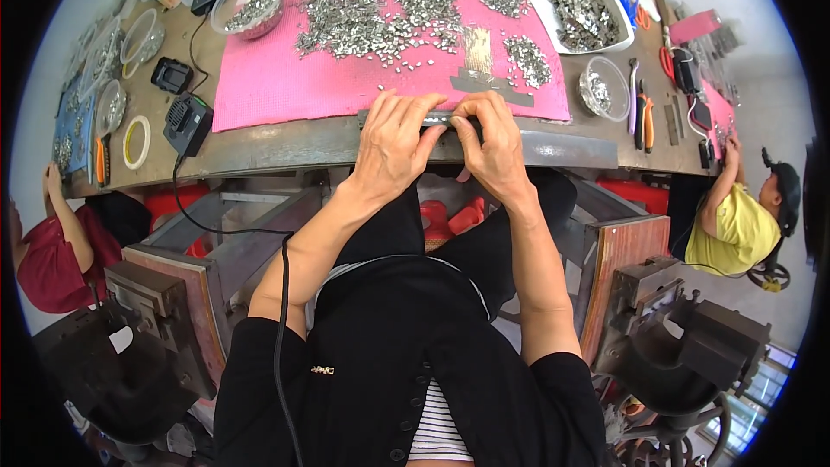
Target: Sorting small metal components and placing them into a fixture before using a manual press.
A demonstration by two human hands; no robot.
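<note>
A narrow dark metal bar (439,118) lies along the front edge of the pink mat, with a row of small shiny bits on it. My left hand (393,143) curls over its left part, fingers bent and thumb pressed toward the middle. Close beside it, my right hand (493,149) pinches the bar's right part between thumb and fingers. Just beyond my right fingers lie flat grey strips (493,90) and a brass-coloured patch of aligned pieces (477,50). Loose small metal pieces (346,22) are heaped farther back on the pink mat (259,91).
A white tray (627,33) and clear bowls (249,4) hold more metal pieces. Orange-handled pliers (648,121) lie at right; a black charger (188,121) stands at left, its cable crossing my left arm. Co-workers sit on both sides, one in yellow (735,229), one in dark red (69,259).
</note>
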